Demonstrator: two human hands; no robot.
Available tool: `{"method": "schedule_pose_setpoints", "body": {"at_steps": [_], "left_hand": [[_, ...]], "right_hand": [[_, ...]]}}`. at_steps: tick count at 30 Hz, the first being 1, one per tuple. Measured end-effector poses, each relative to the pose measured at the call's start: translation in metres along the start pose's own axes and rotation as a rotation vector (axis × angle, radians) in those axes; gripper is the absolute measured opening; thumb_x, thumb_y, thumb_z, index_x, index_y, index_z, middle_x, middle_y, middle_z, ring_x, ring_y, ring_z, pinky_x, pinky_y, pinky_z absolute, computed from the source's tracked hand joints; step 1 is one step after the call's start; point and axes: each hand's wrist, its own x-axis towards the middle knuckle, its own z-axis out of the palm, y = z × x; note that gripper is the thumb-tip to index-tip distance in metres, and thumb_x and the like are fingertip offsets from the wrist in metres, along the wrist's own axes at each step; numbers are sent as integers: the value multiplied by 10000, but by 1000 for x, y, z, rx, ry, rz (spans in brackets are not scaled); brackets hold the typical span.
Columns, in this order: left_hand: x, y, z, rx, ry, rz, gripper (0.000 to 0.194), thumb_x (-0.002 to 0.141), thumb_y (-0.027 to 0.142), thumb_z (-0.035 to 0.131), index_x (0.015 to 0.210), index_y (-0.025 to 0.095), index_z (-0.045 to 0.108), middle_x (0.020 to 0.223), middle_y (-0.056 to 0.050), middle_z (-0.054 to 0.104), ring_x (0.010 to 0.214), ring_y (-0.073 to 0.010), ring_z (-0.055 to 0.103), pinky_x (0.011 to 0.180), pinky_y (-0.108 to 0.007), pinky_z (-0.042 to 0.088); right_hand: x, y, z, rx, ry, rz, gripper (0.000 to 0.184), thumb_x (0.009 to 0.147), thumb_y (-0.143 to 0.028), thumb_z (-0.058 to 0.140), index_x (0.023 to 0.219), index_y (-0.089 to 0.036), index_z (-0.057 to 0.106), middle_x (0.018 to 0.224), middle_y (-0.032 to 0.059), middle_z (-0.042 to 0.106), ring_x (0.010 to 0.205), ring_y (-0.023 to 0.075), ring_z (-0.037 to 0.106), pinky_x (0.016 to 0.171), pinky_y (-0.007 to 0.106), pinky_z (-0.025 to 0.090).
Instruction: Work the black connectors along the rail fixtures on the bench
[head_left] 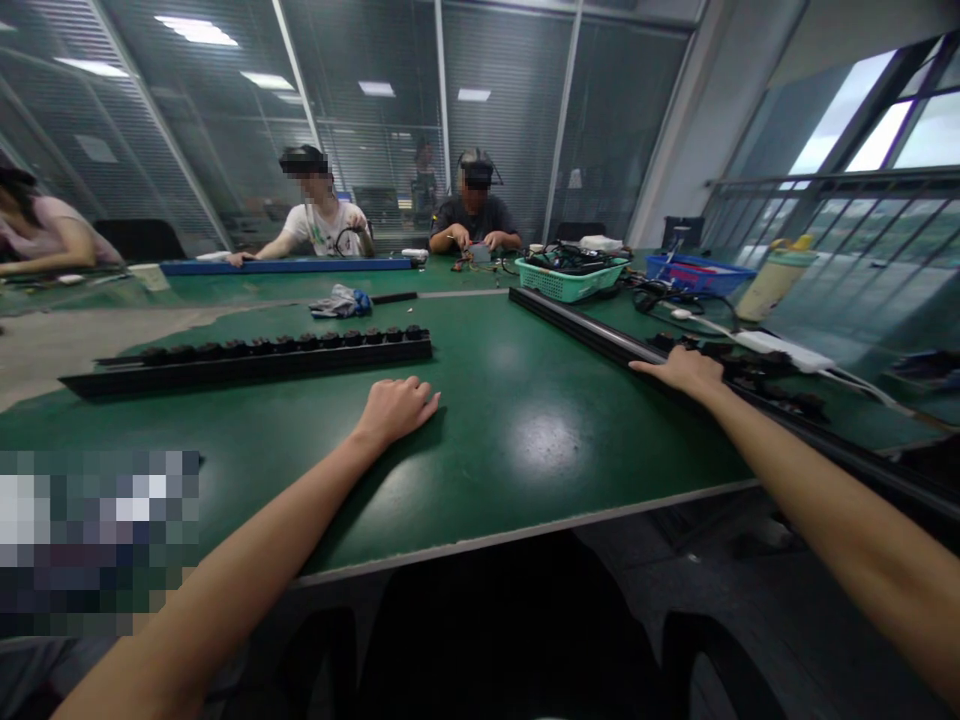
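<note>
The left grip [396,412] rests on the green worktop [525,480], its fingers loosely curled and holding nothing. The right grip [679,372] lies open with its fingers spread, also holding nothing, its fingertips [645,367] on a long black rail [577,325]. That rail's long axis runs diagonally, pointing away from the right grip toward the middle of the far side. Ahead of the left grip and apart from it, a black bar [247,367] carrying a row of round black knobs [285,345] lies nearly crosswise. Just beyond the right grip sit a white power brick [780,350] on its cable and some black parts [757,372]. Farther ahead stand a green basket [570,282] of cables, a blue tray [697,275] and a bottle [776,280]. One person [324,225] and another person [474,218] sit at work across the worktop.
</note>
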Motion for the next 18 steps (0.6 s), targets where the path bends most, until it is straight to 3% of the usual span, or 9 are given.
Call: {"method": "schedule_pose_setpoints", "body": {"at_steps": [5, 18], "left_hand": [[1, -6, -2, -5, 2, -92, 670, 1069, 535, 225, 923, 165, 765, 943, -156, 770, 828, -296, 734, 637, -332, 367], [7, -5, 0, -22, -49, -120, 621, 1058, 531, 246, 943, 171, 738, 996, -150, 760, 837, -289, 726, 621, -305, 337]], "right_hand": [[11, 13, 2, 31, 10, 58, 1247, 752, -942, 532, 1538, 17, 399, 1382, 394, 559, 1290, 522, 574, 1014, 613, 487], [28, 18, 6, -43, 50, -36, 1083, 810, -912, 507, 1453, -40, 524, 1386, 345, 543, 1302, 483, 538, 1015, 588, 480]]}}
